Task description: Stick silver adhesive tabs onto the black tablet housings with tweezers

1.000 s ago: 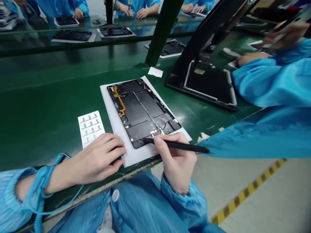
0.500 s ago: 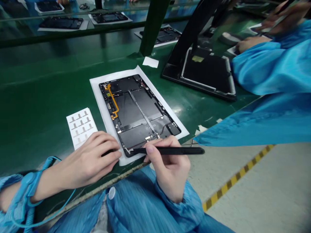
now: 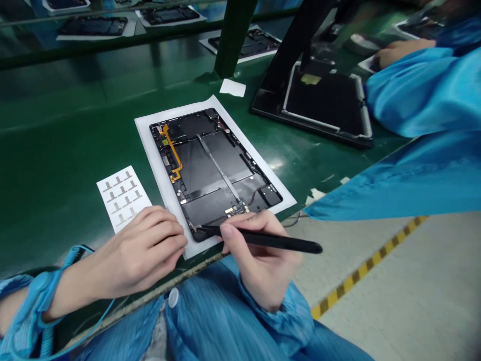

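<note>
On white paper (image 3: 146,133) lies a black open-backed tablet (image 3: 199,168), orange ribbon (image 3: 174,153) inside, right grip (image 3: 261,263) pinching tweezers (image 3: 281,241), left grip (image 3: 139,252) loosely spread.

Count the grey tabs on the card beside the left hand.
11 grey tabs show on the white card: three in each of the top three rows, two in the row nearest the left hand, which may hide more.

The one camera sits on the person's head, facing forward and steeply down at the table (image 3: 75,130) from close by. The left hand (image 3: 139,255) and right hand (image 3: 263,260) show nearest, above the coat (image 3: 225,318) at the bottom edge; the tablet (image 3: 208,163) lies near mid-view. Farther tablets (image 3: 92,26) line the top, floor (image 3: 417,291) the lower right.
</note>
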### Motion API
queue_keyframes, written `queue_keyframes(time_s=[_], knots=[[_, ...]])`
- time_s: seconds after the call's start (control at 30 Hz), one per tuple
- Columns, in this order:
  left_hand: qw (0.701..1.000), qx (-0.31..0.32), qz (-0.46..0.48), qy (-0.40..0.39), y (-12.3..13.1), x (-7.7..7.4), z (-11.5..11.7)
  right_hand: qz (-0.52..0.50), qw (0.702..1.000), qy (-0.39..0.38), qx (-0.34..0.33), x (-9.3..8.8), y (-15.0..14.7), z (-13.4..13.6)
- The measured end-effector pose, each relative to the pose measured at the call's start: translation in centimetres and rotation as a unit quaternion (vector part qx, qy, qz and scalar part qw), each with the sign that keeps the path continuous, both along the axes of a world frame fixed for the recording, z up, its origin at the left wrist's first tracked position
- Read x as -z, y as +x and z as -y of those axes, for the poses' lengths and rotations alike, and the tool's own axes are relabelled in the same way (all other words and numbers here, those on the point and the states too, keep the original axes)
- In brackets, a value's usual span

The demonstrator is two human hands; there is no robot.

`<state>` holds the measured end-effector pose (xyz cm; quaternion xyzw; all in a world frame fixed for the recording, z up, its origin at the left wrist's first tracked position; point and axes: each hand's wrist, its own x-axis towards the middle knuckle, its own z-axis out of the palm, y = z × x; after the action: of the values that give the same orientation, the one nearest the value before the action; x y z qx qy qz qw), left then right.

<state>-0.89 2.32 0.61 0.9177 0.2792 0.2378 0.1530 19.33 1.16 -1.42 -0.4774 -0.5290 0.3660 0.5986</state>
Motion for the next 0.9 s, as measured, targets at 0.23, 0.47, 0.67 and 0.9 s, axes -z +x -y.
queue_keyframes(time_s=[0.23,0.47,0.67,0.9], knots=[[1.0,0.016,0.0,0.012,0.0,0.2,-0.2,0.031,0.998,0.013,0.044,0.3,-0.5,0.7],[1.0,0.009,0.001,0.006,0.0,0.3,-0.2,0.035,0.998,0.012,0.043,0.3,-0.7,0.9],[1.0,0.01,0.007,0.0,0.0,0.4,-0.3,0.035,0.998,-0.014,0.054,0.1,-0.9,1.0],[1.0,0.005,0.006,-0.006,0.1,0.3,-0.2,0.036,0.997,-0.024,0.056,0.1,-0.9,1.1]])
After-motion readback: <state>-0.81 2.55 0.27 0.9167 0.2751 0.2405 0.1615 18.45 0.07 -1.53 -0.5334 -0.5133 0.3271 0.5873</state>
